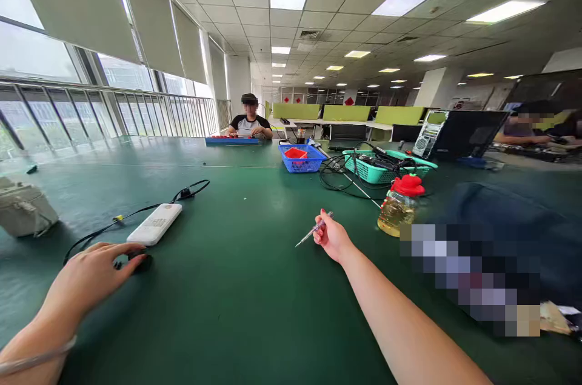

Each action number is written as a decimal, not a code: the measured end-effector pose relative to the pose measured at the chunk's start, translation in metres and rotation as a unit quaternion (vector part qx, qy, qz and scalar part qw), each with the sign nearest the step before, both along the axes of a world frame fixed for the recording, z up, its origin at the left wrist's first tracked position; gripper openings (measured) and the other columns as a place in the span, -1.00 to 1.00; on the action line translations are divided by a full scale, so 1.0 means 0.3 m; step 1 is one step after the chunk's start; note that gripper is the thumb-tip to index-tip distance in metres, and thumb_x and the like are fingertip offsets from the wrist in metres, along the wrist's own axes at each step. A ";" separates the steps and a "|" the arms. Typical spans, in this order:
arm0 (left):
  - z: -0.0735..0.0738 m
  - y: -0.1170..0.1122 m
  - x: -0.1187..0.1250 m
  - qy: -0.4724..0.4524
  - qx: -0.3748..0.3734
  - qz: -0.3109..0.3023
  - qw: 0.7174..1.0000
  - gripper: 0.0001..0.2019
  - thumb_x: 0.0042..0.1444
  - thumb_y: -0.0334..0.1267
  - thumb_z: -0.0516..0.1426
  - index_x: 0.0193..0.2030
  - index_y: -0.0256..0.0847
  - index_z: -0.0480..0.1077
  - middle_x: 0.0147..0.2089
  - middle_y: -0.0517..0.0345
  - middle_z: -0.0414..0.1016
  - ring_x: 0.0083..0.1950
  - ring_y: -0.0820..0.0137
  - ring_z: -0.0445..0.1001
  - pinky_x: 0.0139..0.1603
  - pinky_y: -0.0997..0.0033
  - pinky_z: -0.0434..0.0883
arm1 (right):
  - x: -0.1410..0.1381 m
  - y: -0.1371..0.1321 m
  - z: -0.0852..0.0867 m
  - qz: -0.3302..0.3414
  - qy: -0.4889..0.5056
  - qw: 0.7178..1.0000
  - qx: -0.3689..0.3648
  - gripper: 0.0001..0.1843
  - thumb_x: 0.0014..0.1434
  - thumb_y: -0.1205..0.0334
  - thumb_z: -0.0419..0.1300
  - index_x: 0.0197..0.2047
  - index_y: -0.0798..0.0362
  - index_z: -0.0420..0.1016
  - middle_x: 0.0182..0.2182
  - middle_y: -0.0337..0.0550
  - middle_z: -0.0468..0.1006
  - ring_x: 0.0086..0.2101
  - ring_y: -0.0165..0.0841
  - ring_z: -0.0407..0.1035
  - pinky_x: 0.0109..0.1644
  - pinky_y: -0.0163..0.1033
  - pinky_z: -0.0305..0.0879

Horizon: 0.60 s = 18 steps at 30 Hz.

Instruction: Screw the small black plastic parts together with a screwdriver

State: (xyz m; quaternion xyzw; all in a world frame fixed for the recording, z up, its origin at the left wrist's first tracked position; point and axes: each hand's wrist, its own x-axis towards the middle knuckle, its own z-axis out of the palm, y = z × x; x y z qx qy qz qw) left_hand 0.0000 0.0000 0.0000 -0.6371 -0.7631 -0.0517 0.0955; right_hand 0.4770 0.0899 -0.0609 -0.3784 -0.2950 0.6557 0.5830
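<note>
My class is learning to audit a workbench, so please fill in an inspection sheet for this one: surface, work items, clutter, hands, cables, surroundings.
Surface: green tabletop, a thin pale line crossing its far part.
Work items: slim pointed tool; small black object, partly hidden, identity unclear.
Clutter: white device, red-lidded jar with amber liquid, blue basket, teal basket, grey bag.
Hands: right hand grips the tool; left hand is at the black object, grip unclear.
Cables: black cable beside the white device; more black cables in the teal basket.
Surroundings: window railing at left, person across the table, green partitions behind.
</note>
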 end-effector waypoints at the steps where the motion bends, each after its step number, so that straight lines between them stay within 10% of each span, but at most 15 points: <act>1: -0.004 0.004 0.001 0.002 -0.001 0.002 1.000 -0.56 0.17 0.06 -0.03 0.07 0.06 0.48 0.02 0.00 0.51 0.08 0.17 0.43 0.10 0.18 0.32 | 0.001 0.001 0.001 0.001 -0.001 1.000 0.002 -0.53 0.08 -0.17 0.28 -0.51 0.04 0.28 -0.79 -0.41 0.14 -0.72 -0.52 0.09 -0.63 -0.39 -0.02; 18: -0.040 0.032 -0.013 0.020 0.014 -0.027 0.999 -0.46 0.15 0.09 -0.11 0.06 -0.07 0.50 -0.09 -0.11 0.55 0.00 0.05 0.48 0.04 0.10 0.34 | 0.004 -0.003 0.005 0.009 -0.007 1.000 0.013 -0.54 0.09 -0.16 0.28 -0.52 0.03 0.27 -0.79 -0.41 0.14 -0.71 -0.51 0.09 -0.62 -0.38 0.00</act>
